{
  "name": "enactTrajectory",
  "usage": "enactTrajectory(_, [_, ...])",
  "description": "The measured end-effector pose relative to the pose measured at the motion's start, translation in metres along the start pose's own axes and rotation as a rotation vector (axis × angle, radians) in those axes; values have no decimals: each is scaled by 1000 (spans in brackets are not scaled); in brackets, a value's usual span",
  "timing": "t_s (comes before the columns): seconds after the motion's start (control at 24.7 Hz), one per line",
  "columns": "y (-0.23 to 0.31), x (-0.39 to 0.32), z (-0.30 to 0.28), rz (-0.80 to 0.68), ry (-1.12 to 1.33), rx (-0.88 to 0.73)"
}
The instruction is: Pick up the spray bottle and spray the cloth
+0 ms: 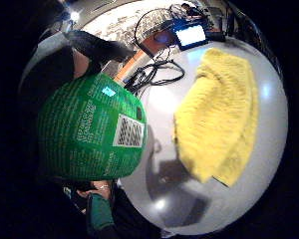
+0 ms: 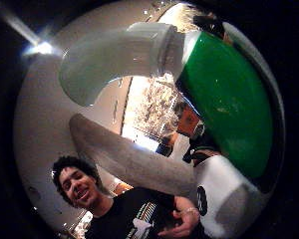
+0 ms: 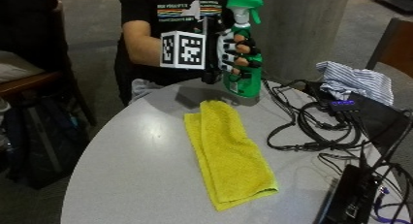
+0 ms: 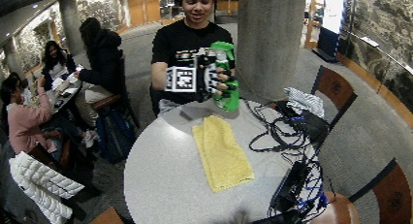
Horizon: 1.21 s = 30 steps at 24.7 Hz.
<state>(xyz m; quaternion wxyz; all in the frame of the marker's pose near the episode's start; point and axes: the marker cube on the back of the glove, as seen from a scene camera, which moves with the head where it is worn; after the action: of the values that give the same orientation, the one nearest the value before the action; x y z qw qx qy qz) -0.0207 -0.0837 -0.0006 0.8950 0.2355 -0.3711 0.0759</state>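
Grey round table [image 3: 129,166]: my gloved right hand [image 3: 233,54] wraps the upright green plastic spray bottle [image 3: 244,78], lifted just behind the folded yellow terry cloth's [image 3: 226,151] far end.

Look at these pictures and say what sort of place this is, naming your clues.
Probably a public lounge or café area: a round table, other people seated at a neighbouring table, wooden chairs and a big concrete pillar.

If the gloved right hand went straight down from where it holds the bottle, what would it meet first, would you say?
Probably the bare table beside the yellow cloth's far end, as the right hand holds the spray bottle there; depth is unclear.
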Motion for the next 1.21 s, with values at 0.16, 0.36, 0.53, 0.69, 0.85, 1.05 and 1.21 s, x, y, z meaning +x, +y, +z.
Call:
enactTrajectory(0.16, [-5, 19, 33, 25, 5, -5])
enactTrajectory(0.36, [-4, 27, 54, 24, 0, -6])
enactTrajectory(0.53, [-1, 26, 65, 10, 10, -20])
enactTrajectory(0.69, [6, 25, 62, 17, 49, -65])
enactTrajectory(0.85, [25, 19, 30, -16, 121, -14])
enactTrajectory(1.05, [60, 17, -45, -56, 291, 136])
enactTrajectory(1.21, [92, 33, -107, -42, 475, 231])
